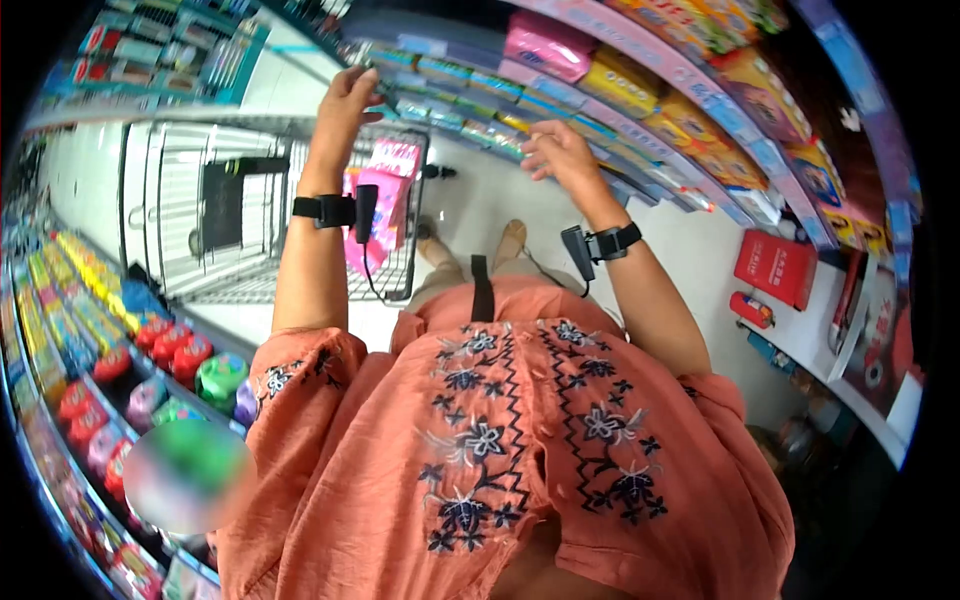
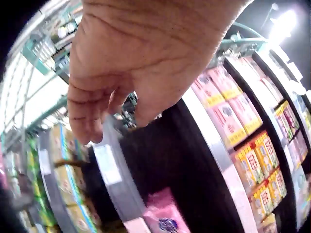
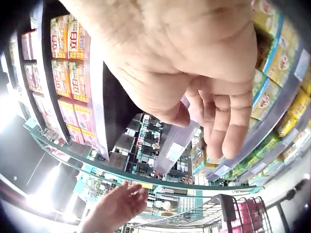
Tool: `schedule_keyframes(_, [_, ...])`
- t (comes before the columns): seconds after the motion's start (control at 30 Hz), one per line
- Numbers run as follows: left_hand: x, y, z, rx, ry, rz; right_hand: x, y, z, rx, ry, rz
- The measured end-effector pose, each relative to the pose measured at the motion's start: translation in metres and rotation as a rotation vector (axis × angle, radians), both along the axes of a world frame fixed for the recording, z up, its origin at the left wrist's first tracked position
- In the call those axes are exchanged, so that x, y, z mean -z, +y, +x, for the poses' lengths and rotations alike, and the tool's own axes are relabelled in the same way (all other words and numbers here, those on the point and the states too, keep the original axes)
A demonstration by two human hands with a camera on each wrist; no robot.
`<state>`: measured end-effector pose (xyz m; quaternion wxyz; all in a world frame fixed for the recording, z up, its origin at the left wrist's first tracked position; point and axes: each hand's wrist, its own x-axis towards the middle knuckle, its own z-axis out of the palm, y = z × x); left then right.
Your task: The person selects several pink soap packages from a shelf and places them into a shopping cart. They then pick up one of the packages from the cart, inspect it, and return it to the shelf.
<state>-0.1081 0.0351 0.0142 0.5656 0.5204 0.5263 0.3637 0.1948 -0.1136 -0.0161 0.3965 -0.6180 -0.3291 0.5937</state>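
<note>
My left hand [image 1: 345, 110] is raised in front of the shelves, its fingers loosely bent and holding nothing. In the left wrist view the hand [image 2: 141, 58] hangs before a shelf edge [image 2: 109, 167]; whether it touches the edge I cannot tell. My right hand [image 1: 565, 160] is held out near the shelf rows, empty, with relaxed fingers. The right wrist view shows that hand [image 3: 194, 68] close to a shelf rail [image 3: 177, 145], with the left hand [image 3: 119, 206] beyond it. Below and beside the left forearm is a wire shopping cart [image 1: 270, 125] holding a pink package [image 1: 392, 205].
Stocked shelves with yellow boxes [image 1: 620, 85] and a pink pack [image 1: 548, 45] run along the upper right. At lower left are red bottles [image 1: 180, 350]. A red box [image 1: 775, 268] stands at right. My feet [image 1: 510, 240] are on pale floor beside the cart.
</note>
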Motion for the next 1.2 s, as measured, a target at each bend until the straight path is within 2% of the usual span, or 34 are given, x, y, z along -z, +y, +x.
schedule_keyframes(0.17, [0.038, -0.041, -0.133, -0.228, 0.218, -0.218, 0.013, 0.004, -0.026, -0.227, 0.005, -0.157])
schedule_keyframes(0.3, [0.087, -0.075, -0.197, -0.189, 0.476, -0.367, 0.015, 0.010, -0.052, -0.316, 0.005, -0.187])
schedule_keyframes(0.37, [0.106, -0.090, -0.206, -0.101, 0.587, -0.450, 0.016, 0.010, -0.063, -0.345, 0.009, -0.198])
schedule_keyframes(0.4, [0.130, -0.095, -0.213, -0.044, 0.661, -0.508, 0.017, 0.010, -0.070, -0.354, 0.004, -0.213])
schedule_keyframes(0.43, [0.179, -0.100, -0.228, 0.015, 0.758, -0.477, 0.018, 0.011, -0.075, -0.362, -0.003, -0.228])
schedule_keyframes(0.5, [0.193, -0.114, -0.221, 0.086, 0.750, -0.442, 0.019, 0.011, -0.085, -0.373, -0.022, -0.255])
schedule_keyframes(0.53, [0.197, -0.117, -0.213, 0.087, 0.769, -0.502, 0.018, 0.009, -0.090, -0.377, -0.033, -0.267])
schedule_keyframes(0.57, [0.199, -0.126, -0.206, 0.063, 0.702, -0.449, 0.017, 0.008, -0.094, -0.380, -0.044, -0.279])
schedule_keyframes(0.63, [0.244, -0.133, -0.212, 0.041, 0.712, -0.635, 0.017, 0.005, -0.103, -0.376, -0.046, -0.297])
schedule_keyframes(0.67, [0.294, -0.142, -0.225, 0.076, 0.715, -0.620, 0.018, 0.003, -0.106, -0.373, -0.047, -0.309])
schedule_keyframes(0.73, [0.285, -0.146, -0.217, 0.111, 0.668, -0.660, 0.026, -0.002, -0.111, -0.367, -0.042, -0.351])
schedule_keyframes(0.83, [0.277, -0.140, -0.202, -0.003, 0.808, -0.627, 0.031, -0.004, -0.120, -0.353, -0.028, -0.379])
schedule_keyframes(0.93, [0.278, -0.121, -0.195, 0.079, 0.939, -0.436, 0.038, -0.009, -0.128, -0.333, -0.003, -0.386])
schedule_keyframes(0.97, [0.278, -0.119, -0.192, 0.088, 0.855, -0.358, 0.039, -0.010, -0.130, -0.327, 0.006, -0.385])
schedule_keyframes(1.07, [0.321, -0.118, -0.186, 0.066, 0.547, -0.351, 0.041, -0.009, -0.138, -0.322, -0.021, -0.402])
schedule_keyframes(1.2, [0.289, -0.113, -0.164, 0.022, 0.641, -0.405, 0.041, -0.006, -0.143, -0.329, -0.019, -0.400])
